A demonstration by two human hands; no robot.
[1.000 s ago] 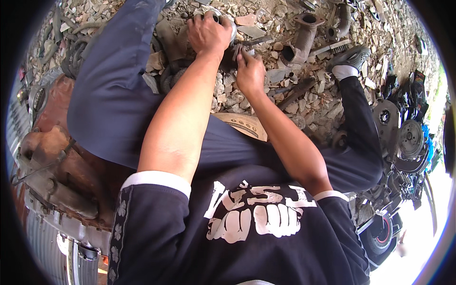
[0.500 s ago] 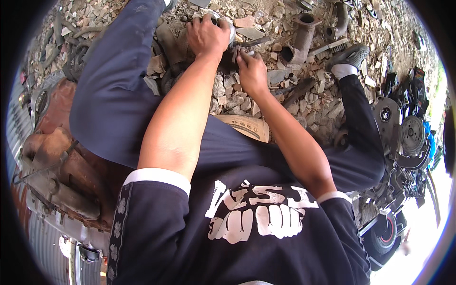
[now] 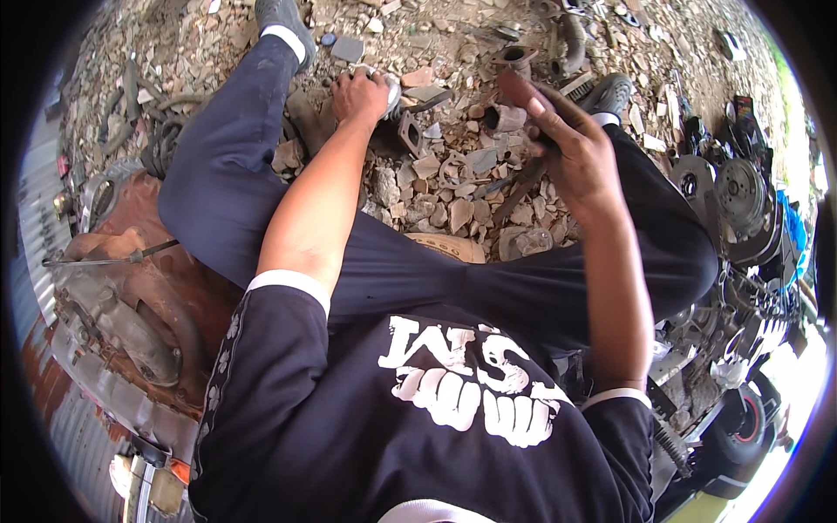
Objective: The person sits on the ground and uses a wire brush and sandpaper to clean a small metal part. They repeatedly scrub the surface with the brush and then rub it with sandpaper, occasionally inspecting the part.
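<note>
My left hand [image 3: 357,96] is closed over a metal part with a rounded silvery end [image 3: 392,91], low over the rubble. A dark flange [image 3: 410,133] with a squarish opening shows just below that hand; whether it belongs to the same part I cannot tell. Raised to the right, my right hand [image 3: 575,152] pinches a reddish-brown flat piece [image 3: 520,89] that looks like folded sandpaper between thumb and fingers. Behind this piece stands a rusty flanged pipe [image 3: 504,118], partly hidden by it.
Broken stone and tile [image 3: 462,213] cover the ground between my legs. A wire brush [image 3: 577,85] lies by my right shoe [image 3: 612,92]. A rusty engine part [image 3: 131,322] sits at my left; metal discs and pulleys [image 3: 741,196] are piled at my right.
My right hand has lifted away from the metal part and swung right, toward me, with the reddish-brown piece now visible in it. The left hand stays on the part. The view has shifted slightly.
</note>
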